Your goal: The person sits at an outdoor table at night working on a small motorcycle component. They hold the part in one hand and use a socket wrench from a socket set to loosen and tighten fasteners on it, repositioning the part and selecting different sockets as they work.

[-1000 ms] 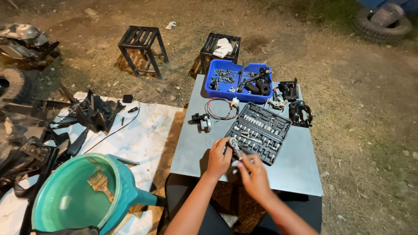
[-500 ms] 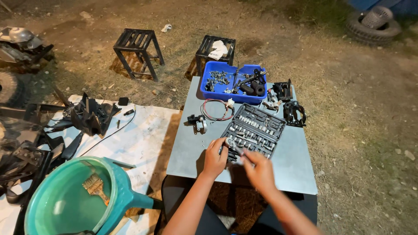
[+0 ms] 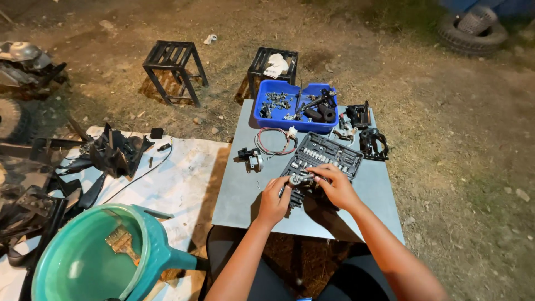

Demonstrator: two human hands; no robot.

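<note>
Both hands meet over the near end of the open black socket set case (image 3: 323,161), which lies on the grey table (image 3: 245,189). The left hand (image 3: 274,200) curls its fingers (image 3: 281,184) around a small metal ratchet tool (image 3: 300,179), gripping it near its left end; the right hand (image 3: 336,187) pinches the same tool from the other side, its fingers (image 3: 320,171) closed over the right end. The tool sits between the two hands, just above the case's near corner, its long axis running roughly left to right across the view; which end is the head is too small to tell. Beyond the case lie a red wire loop (image 3: 273,141) and a blue tray (image 3: 292,106) of metal parts. A green basin (image 3: 92,256) stands on the ground at lower left.
</note>
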